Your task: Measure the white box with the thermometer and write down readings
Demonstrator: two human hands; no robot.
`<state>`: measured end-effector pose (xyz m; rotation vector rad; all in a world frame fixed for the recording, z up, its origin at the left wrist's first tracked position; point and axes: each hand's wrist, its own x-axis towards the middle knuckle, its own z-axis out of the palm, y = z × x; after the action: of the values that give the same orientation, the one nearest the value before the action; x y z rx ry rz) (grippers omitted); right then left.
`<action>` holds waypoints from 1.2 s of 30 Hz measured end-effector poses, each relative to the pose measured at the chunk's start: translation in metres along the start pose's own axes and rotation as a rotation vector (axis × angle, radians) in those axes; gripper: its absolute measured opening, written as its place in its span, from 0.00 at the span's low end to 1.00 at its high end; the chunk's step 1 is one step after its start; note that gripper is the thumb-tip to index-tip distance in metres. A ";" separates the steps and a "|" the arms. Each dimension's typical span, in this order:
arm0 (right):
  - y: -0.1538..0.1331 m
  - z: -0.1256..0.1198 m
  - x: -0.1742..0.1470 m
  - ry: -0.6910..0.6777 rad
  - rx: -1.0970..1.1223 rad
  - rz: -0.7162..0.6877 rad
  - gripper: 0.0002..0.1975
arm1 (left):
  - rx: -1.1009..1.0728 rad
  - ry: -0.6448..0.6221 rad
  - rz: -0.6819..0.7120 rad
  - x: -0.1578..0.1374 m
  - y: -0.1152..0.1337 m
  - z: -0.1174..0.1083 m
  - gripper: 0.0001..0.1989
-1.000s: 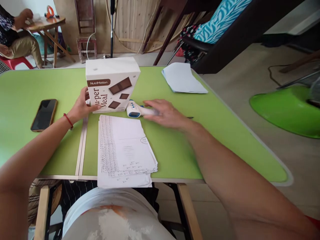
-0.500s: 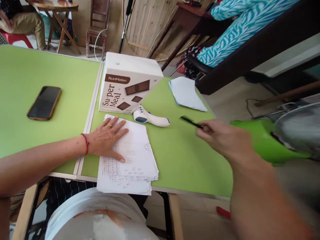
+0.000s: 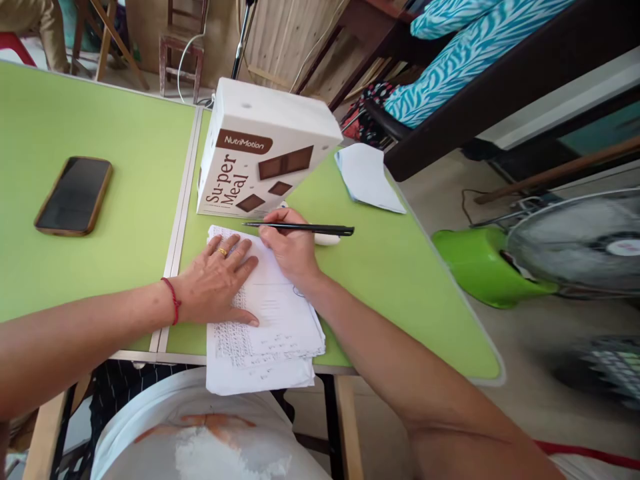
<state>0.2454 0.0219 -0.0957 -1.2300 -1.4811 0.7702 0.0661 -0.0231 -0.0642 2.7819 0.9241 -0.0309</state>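
Note:
My left hand lies flat with fingers spread on a stack of white papers, covering part of the handwriting down its left side. A ring and a red string bracelet are on that hand and wrist. Pinched in my right hand is a black pen, held almost level above the upper part of the papers, its tip to the left. Behind the right hand lies a white handheld thermometer, mostly hidden. A white Su-per Meal box stands just beyond the papers.
On the green table, a phone lies at the left and folded white paper at the far right. Off the right edge are a green bucket and a fan. A person's patterned trouser leg shows beyond.
My right hand has swung left from the table's right side to over the papers, bringing the pen along. My left hand stays flat on the papers. The view has shifted slightly.

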 end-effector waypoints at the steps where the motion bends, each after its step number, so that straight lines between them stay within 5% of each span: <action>1: 0.006 0.001 0.000 0.036 0.019 0.007 0.05 | 0.002 0.006 0.004 0.000 0.000 0.000 0.52; 5: 0.010 0.003 -0.003 0.077 0.088 0.060 0.05 | 0.011 0.052 0.020 0.000 -0.001 0.001 0.50; 13: 0.003 0.004 -0.008 0.130 -0.083 -0.048 0.06 | 0.027 0.010 0.021 -0.004 0.001 -0.002 0.52; 17: 0.001 0.003 -0.006 0.096 0.020 -0.029 0.03 | 0.028 0.016 0.018 -0.006 0.001 -0.002 0.50; 36: -0.001 0.007 -0.005 0.048 -0.285 -0.120 0.07 | 0.067 -0.016 0.007 -0.004 0.004 -0.004 0.52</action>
<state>0.2381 0.0182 -0.0986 -1.3452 -1.6483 0.4574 0.0656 -0.0275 -0.0587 2.8418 0.9266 -0.0842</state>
